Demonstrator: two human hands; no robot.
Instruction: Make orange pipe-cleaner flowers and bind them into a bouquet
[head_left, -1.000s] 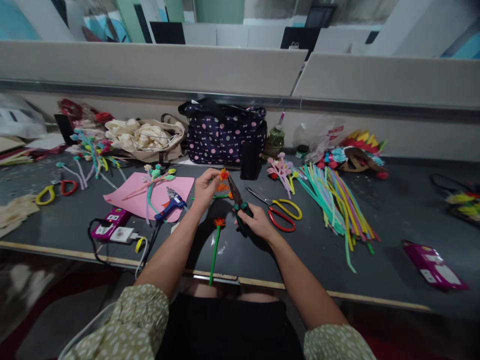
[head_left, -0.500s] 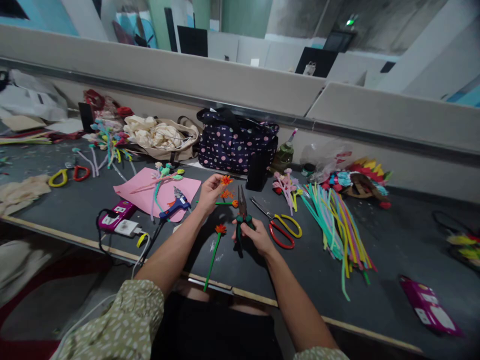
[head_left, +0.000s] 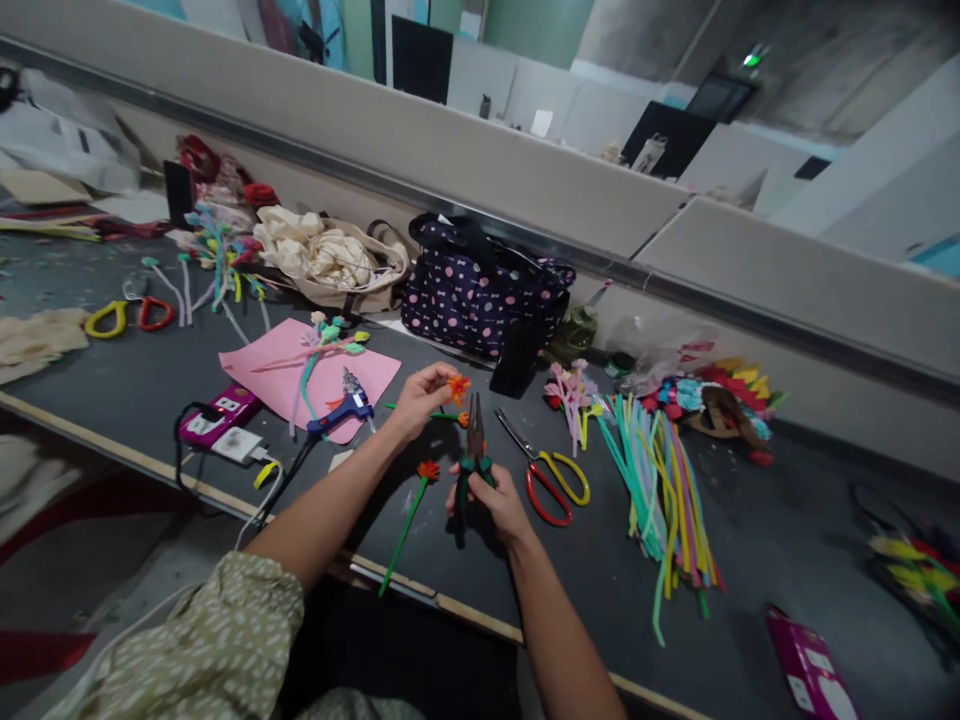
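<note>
Between the fingertips of my left hand point(head_left: 421, 402) is a small orange flower point(head_left: 458, 388) of fuzzy pipe cleaner. My right hand point(head_left: 491, 498) is wrapped round the green handles of long-nose pliers point(head_left: 476, 440), whose tips point up and away, just right of the flower and apart from it. Below my left hand, an orange flower with a green stem point(head_left: 405, 525) lies near the table's front edge. Another orange-tipped green stem point(head_left: 431, 413) lies behind, partly hidden by my left hand. Scissors point(head_left: 546, 472) with red and yellow handles lie right of the pliers.
A blue glue gun point(head_left: 341, 410) rests on pink paper point(head_left: 262, 365) at left, beside a purple power strip point(head_left: 219, 418). Bundled pipe cleaners point(head_left: 667, 490) lie at right. A dotted bag point(head_left: 480, 290) and a black phone point(head_left: 516, 362) stand at the back.
The view has shifted and tilted a little. The orange flower in my left hand has turned to face me more, and the pliers have come slightly nearer to it. Both hands keep their holds.
</note>
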